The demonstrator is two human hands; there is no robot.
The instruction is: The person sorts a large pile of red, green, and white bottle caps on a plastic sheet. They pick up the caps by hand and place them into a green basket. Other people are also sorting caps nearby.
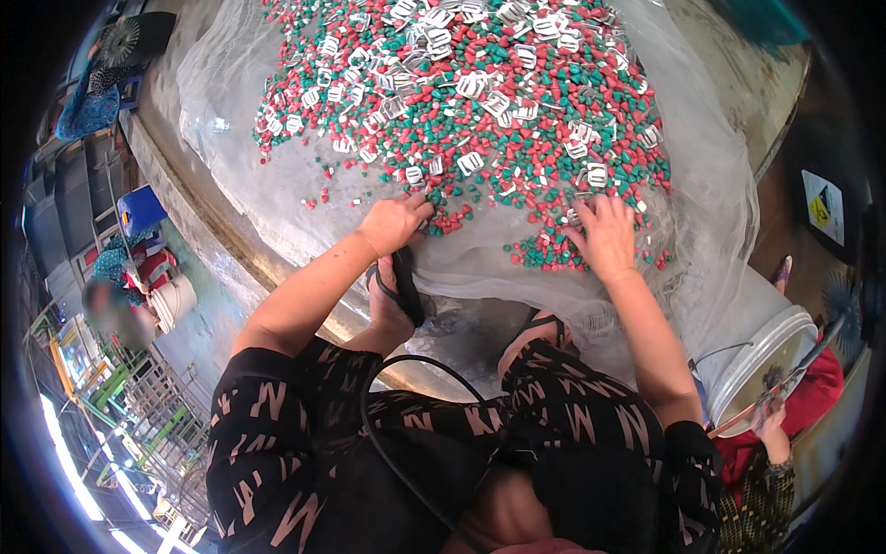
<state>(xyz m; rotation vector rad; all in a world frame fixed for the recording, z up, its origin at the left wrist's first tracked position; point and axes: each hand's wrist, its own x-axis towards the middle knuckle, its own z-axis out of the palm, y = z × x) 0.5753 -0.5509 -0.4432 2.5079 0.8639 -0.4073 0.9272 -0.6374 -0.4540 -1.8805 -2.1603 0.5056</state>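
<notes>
A heap of small red and green cone-shaped pieces [517, 120] lies on a pale mesh sheet [249, 175], with silvery slotted metal buckles [470, 163] scattered through it. My left hand [395, 224] is at the heap's near edge, its fingers curled in beside a few red pieces [450, 221]. A dark sliver shows at its fingertips, too small to name. To the right, my right hand [606, 234] rests on loose pieces with its fingers apart. A buckle [574, 216] lies between its thumb and forefinger, partly hidden. Another buckle [596, 174] lies just beyond its fingertips.
My sandalled feet [392, 309] are close below the mesh. A concrete ledge [198, 212] runs along the left. At the right stands a white bucket [761, 355], with another person's hand [771, 420] near its rim. Another person sits at far left by a white bucket [173, 303].
</notes>
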